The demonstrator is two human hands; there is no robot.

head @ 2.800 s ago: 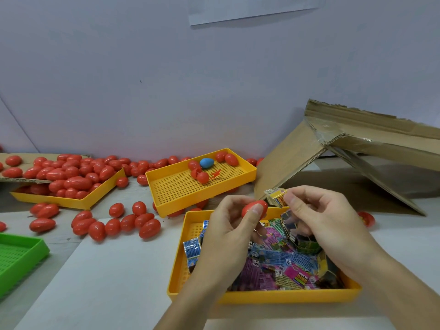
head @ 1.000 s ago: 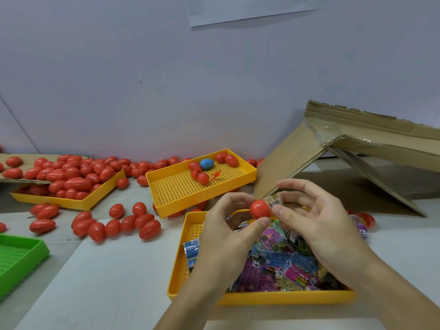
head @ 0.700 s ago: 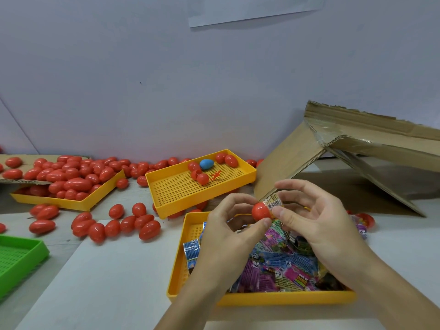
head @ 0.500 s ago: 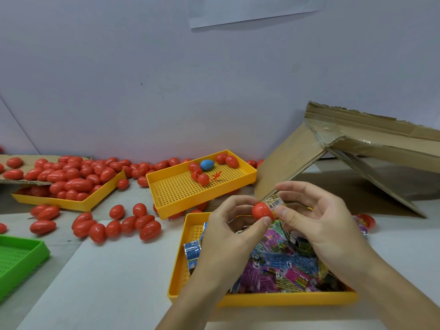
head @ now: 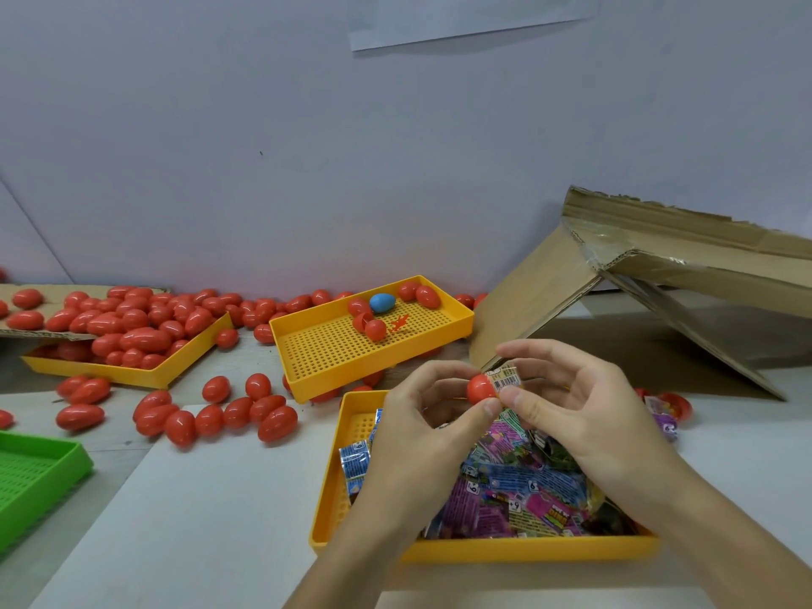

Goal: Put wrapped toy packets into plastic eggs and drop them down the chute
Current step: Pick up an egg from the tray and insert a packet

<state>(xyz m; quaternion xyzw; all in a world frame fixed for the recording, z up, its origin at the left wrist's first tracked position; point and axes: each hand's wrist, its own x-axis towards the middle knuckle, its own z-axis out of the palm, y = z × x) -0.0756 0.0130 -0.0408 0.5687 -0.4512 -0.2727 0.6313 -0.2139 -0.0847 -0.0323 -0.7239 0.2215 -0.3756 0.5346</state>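
Above three yellow trays (head: 369,380), two hands (head: 422,437) pinch one egg (head: 480,387).

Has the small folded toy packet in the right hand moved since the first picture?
Yes. The small folded toy packet has shifted slightly left, away from the cardboard chute, and now meets the red plastic egg half held by the left hand.

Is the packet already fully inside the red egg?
No. The packet sticks out of the egg half, pinched by the right hand.
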